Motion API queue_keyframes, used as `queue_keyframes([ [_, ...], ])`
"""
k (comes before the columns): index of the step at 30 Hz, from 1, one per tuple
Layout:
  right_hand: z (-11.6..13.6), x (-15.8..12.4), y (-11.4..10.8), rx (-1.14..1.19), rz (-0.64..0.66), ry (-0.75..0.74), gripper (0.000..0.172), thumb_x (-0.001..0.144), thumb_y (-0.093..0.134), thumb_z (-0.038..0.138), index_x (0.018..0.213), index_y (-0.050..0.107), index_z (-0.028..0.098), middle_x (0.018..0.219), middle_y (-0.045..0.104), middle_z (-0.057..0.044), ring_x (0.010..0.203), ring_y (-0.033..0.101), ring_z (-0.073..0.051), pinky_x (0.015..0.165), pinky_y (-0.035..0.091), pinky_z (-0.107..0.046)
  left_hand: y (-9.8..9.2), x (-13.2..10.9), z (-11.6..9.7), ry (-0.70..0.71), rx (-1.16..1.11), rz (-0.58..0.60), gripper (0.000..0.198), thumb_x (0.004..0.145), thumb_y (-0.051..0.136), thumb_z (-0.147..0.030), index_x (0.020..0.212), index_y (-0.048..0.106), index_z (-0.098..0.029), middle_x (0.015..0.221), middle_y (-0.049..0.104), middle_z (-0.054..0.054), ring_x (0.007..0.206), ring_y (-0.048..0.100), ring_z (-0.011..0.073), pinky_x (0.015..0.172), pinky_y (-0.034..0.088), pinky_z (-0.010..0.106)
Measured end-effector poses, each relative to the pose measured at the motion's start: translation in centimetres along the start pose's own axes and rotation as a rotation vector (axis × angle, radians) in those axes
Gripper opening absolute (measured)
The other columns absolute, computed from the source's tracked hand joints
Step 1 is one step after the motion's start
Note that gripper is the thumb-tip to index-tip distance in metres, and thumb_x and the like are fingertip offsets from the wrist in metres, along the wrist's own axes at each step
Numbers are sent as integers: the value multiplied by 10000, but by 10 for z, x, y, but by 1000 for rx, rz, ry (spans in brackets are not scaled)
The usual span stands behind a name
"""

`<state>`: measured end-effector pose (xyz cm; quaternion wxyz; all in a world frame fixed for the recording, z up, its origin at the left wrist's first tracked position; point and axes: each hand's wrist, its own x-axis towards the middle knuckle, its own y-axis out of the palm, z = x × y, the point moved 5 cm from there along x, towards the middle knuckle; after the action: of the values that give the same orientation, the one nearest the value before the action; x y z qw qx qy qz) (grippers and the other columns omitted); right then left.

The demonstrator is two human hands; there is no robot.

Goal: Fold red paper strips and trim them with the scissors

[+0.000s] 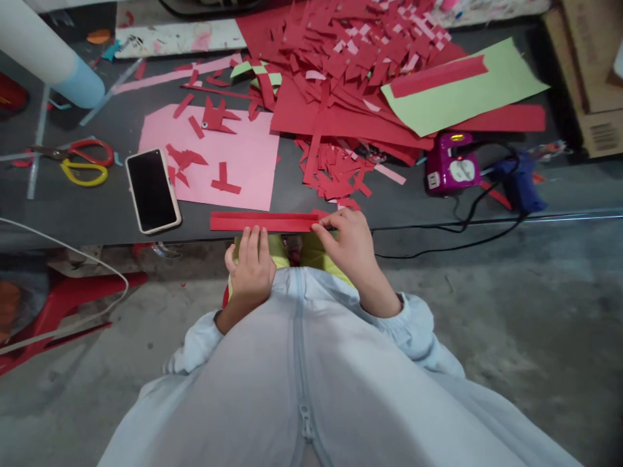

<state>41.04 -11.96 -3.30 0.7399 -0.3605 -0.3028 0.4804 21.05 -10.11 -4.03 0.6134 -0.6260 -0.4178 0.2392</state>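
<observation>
Head view: left hand (252, 266), fingers extended, grip loose, rests at near edge of red paper strip (257, 222); right hand (349, 243) pinches strip's right end, thumb against fingers, grip nearly closed. Strip lies along near edge of table (399, 206). Lengthwise fold seems begun, pressing flat apparently left. Beyond, pink sheet (257, 146) bears cut red pieces (219, 120); farther, red scrap heap (331, 58). Far right, cardboard box (601, 78), contents hidden.

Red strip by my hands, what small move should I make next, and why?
Probably press the left hand along the red strip, since a lengthwise fold line shows on it, the right hand already holds its right end, and the left hand lies at its near edge.
</observation>
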Motion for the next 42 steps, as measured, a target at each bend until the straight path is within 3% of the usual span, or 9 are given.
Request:
queue_keyframes([
  [13,4,-2,10,-170,-75,10,307,904,503,424,788,662,189,826,609,-91,819,491,-244,809,367,-408,-6,-10,47,-141,37,51,546,925,420,-242,1453,432,-105,1476,485,204,1391,446,291,1126,247,488],
  [20,3,1,12,-184,-128,21,359,911,486,487,768,648,199,826,615,-83,815,486,-241,801,368,-404,-4,-11,49,-159,5,100,542,925,408,-226,1456,439,-120,1496,454,205,1412,424,293,1086,322,462],
  [34,13,3,14,-285,-96,96,356,924,462,467,798,647,190,883,627,-112,884,493,-267,784,346,-401,3,-11,51,-151,27,-5,556,939,394,-220,1487,394,-124,1480,472,218,1400,444,284,1047,397,409],
  [42,16,4,12,-297,-112,98,339,912,474,454,768,639,196,865,626,-110,879,492,-273,764,342,-400,-6,-6,42,-85,102,55,615,884,567,-213,1474,418,-301,1485,463,228,1393,440,345,1001,441,509],
])
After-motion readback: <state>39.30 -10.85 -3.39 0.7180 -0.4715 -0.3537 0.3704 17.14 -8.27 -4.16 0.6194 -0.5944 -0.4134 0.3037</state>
